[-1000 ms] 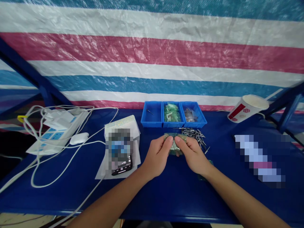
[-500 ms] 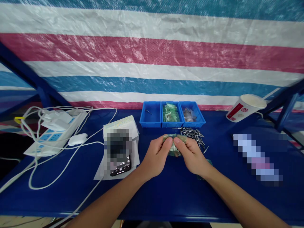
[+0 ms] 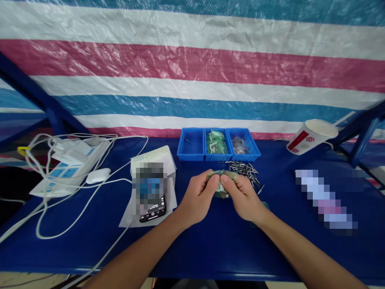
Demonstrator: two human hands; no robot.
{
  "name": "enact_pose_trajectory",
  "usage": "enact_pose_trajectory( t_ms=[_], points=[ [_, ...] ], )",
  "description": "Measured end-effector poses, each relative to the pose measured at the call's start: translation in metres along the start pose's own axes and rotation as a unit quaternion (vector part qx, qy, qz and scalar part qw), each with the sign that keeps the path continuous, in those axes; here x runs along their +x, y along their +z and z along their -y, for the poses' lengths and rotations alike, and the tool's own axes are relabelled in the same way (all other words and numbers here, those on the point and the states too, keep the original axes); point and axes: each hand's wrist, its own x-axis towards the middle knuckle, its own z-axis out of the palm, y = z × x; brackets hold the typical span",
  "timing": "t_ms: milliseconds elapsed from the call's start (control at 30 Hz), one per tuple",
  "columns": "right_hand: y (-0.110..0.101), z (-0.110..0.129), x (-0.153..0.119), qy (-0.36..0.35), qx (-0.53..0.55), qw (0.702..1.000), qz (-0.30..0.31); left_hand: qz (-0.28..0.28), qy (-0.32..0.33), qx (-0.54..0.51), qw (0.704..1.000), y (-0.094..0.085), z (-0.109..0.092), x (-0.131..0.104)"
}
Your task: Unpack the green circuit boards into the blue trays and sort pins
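Observation:
My left hand (image 3: 199, 195) and my right hand (image 3: 243, 195) are close together over the blue table, both closed on one small greenish plastic bag (image 3: 221, 190). Both thumbs press on its top from either side. What the bag holds is too small to make out. Just behind my right hand lies a loose pile of thin metal pins (image 3: 245, 170). Beyond it stand three blue bins: the left bin (image 3: 191, 153) with one small dark pin, the middle one with green bags (image 3: 216, 142), the right one with a clear bag of small parts (image 3: 240, 145).
A phone (image 3: 153, 212) rests on papers (image 3: 171, 160) at the left. Farther left are a power strip (image 3: 61, 176), white cables and a white case (image 3: 98, 176). A paper cup (image 3: 311, 136) stands at the right. Greenish plastic (image 3: 264, 204) lies beside my right wrist.
Both hands have stayed in place with the bag between them. The blurred phone screen shows a different picture, now bluer.

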Motion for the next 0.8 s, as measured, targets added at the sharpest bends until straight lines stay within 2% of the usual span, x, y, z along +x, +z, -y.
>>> enact_pose_trajectory(
  t_ms=[200, 400, 800],
  points=[
    [0.0014, 0.0018, 0.0012, -0.002, 0.007, 1.0, -0.003, -0.006, 0.001, 0.0, 1.0, 0.0008, 0.0017, -0.0004],
    [0.0044, -0.0019, 0.002, 0.029, 0.056, 0.997, -0.046, -0.02, -0.003, -0.021, 1.0, 0.0026, 0.0027, 0.0006],
    [0.0005, -0.0038, 0.0036, 0.06, 0.05, 0.991, -0.107, -0.058, -0.012, -0.031, 0.998, -0.0006, -0.0017, 0.0001]
  ],
)
